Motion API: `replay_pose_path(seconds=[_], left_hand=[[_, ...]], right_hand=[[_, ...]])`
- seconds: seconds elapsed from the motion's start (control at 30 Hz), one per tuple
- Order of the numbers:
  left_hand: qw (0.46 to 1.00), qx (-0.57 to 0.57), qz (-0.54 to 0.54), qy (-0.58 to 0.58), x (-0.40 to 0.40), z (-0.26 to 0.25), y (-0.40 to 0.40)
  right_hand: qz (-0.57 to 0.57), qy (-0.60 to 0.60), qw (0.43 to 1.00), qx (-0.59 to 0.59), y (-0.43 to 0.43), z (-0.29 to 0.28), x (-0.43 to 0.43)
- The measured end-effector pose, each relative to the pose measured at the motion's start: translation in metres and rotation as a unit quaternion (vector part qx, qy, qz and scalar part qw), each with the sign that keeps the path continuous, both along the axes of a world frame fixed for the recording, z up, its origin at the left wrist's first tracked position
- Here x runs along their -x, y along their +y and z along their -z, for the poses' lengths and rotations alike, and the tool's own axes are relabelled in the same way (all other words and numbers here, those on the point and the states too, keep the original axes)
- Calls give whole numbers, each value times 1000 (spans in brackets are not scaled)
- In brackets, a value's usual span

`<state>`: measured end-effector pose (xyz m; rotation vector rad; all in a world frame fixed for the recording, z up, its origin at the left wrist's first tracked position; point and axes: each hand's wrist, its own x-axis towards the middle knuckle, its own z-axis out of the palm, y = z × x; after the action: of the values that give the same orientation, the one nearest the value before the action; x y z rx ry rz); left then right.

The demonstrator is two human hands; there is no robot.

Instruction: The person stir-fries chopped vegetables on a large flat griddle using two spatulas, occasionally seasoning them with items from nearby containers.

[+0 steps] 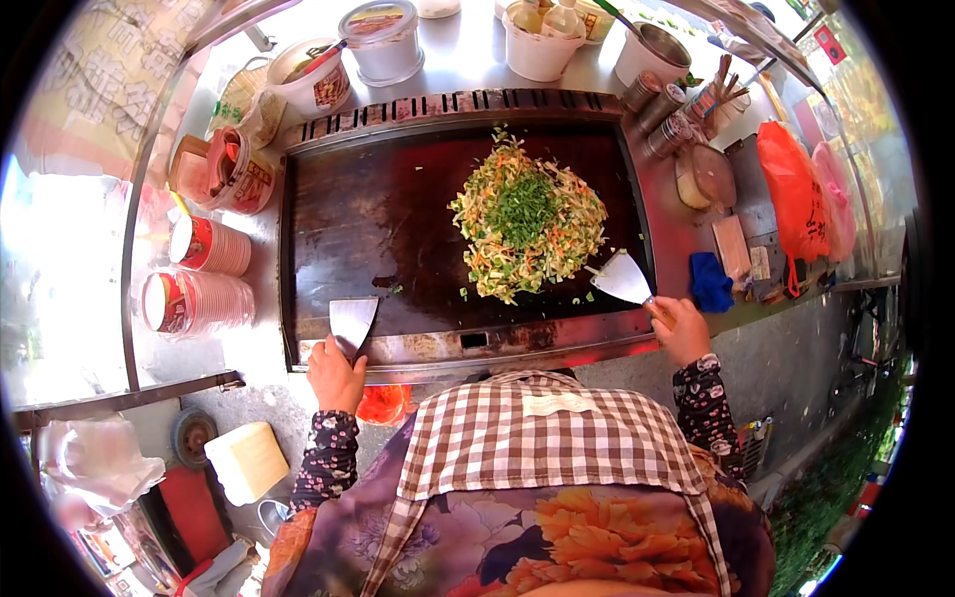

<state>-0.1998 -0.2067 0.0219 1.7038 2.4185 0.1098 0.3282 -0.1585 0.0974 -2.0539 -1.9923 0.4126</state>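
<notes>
On the dark griddle (373, 216) lies a heap of chopped vegetables (477, 254), right of its middle, with chopped green herbs (522, 209) on top. My left hand (336, 377) grips a metal scraper (353, 319) at the griddle's near left edge; its handle is hidden by the hand. In my right hand (683, 332) is the wooden handle of a second metal scraper (624, 280). That blade rests over the griddle's near right part, just right of the heap, and a few vegetable bits lie by its edge.
Stacked paper cups (209, 302) and tubs stand left of the griddle. White buckets (541, 45) line the back counter. Shaker cans (668, 134), a blue cloth (711, 282) and a red plastic bag (792, 190) are at the right. The griddle's raised metal rim (477, 342) runs along its near side.
</notes>
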Motion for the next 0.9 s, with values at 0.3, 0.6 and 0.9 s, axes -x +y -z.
replay_pose_path(seconds=[0.3,0.6,0.9], left_hand=[[999,8,-32,15,-1,26,-11],[978,87,154,-112,-77,-2,-15],[963,-100,237,-75,-160,-20,122]], right_hand=[[-111,-59,988,-86,96,-21,86],[-115,-44,992,-8,-25,34,19],[-146,-12,983,-108,99,22,100]])
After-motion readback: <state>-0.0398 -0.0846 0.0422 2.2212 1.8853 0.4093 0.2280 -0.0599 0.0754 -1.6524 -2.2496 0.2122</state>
